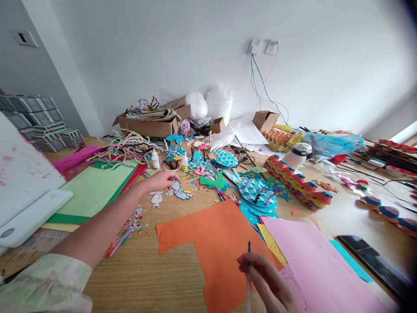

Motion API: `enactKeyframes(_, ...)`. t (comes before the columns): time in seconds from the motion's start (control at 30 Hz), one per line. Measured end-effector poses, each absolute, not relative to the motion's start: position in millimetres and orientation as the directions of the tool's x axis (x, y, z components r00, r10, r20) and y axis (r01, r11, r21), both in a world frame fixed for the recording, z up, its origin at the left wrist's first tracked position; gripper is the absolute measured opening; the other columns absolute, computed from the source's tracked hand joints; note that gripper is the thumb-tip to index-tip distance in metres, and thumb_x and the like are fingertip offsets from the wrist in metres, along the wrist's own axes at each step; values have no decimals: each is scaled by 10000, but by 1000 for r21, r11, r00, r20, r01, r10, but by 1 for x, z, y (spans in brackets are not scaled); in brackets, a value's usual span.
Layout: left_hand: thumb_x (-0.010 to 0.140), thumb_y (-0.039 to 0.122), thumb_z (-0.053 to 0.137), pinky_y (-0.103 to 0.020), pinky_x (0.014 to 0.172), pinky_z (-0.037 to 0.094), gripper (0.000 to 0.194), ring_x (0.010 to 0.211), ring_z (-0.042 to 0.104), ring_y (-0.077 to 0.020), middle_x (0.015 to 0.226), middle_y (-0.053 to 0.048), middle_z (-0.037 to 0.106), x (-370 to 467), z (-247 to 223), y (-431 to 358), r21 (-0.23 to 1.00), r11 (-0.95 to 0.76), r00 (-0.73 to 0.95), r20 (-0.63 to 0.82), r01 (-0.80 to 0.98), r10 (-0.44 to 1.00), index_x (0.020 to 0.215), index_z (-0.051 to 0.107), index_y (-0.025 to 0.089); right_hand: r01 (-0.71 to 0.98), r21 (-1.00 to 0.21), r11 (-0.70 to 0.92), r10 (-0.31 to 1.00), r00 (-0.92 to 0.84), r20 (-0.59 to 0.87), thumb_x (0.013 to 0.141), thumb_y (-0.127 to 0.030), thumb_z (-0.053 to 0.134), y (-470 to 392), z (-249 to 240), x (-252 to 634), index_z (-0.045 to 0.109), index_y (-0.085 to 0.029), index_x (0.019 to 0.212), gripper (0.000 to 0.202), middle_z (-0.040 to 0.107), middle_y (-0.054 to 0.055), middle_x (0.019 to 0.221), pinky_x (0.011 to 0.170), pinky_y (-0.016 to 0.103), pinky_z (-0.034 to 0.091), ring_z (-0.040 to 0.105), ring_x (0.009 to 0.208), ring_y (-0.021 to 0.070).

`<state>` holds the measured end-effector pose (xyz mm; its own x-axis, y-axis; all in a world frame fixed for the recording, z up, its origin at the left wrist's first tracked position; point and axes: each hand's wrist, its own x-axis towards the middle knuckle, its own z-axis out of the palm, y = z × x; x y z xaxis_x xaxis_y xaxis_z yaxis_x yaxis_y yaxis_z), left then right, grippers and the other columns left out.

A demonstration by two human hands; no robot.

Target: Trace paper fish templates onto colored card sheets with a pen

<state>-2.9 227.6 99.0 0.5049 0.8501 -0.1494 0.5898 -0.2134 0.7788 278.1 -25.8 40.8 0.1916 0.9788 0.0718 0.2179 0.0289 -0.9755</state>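
Observation:
My right hand (269, 282) grips a slim pen (249, 274), dark tip upward, above an orange paper sheet (221, 234) with a piece cut out of it. A pencilled outline shows on the sheet's left end. Stretched forward, my left hand (164, 181) has its fingers closed at the edge of a grey-blue paper cutout (178, 190); they partly hide it. Just left of those fingers lies a white rabbit-shaped cutout (157, 199). A pink sheet (306, 256) with drawn lines lies right of the orange one, partly over a yellow strip (272, 243).
Small glue bottles (155, 159), paper scraps (133, 224) and blue woven paper fish (257, 193) crowd the middle. Green sheets (97, 187) lie beside a white paper trimmer (35, 217) at left. A painted egg-carton strip (298, 184) and a phone (374, 265) are at right.

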Motion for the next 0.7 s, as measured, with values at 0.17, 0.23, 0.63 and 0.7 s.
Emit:
enactKeyframes(0.17,682,250,510,-208,502,378,204,601,534,-126,733,13,582,-10,102,208,818,-176,520,-168,548,838,862,571,176,25,-997,73,976,206,77,740,-410,632,9,54,247,590,-213,955,295,658,48,784,564,248,513,592,631,150)
enactKeyframes(0.23,685,247,504,-212,504,380,206,603,535,-129,734,8,587,-12,99,197,826,-158,538,-196,541,820,860,588,177,-56,-997,43,979,204,31,742,-397,624,21,61,231,507,-218,1079,399,638,22,741,548,231,476,533,573,116)
enactKeyframes(0.63,614,148,459,-204,478,391,167,539,528,-114,597,53,518,7,54,135,872,-44,570,-280,488,773,775,482,185,188,-937,-296,954,13,-299,655,-299,597,71,36,175,504,-177,714,164,386,-87,500,380,188,212,286,391,46)
enactKeyframes(0.7,612,155,466,-205,477,392,168,541,527,-116,595,55,521,6,54,134,876,-38,571,-279,481,772,777,473,189,306,-913,-269,958,-8,-285,685,-250,567,77,38,171,512,-173,670,96,407,-78,494,403,190,242,323,409,54)
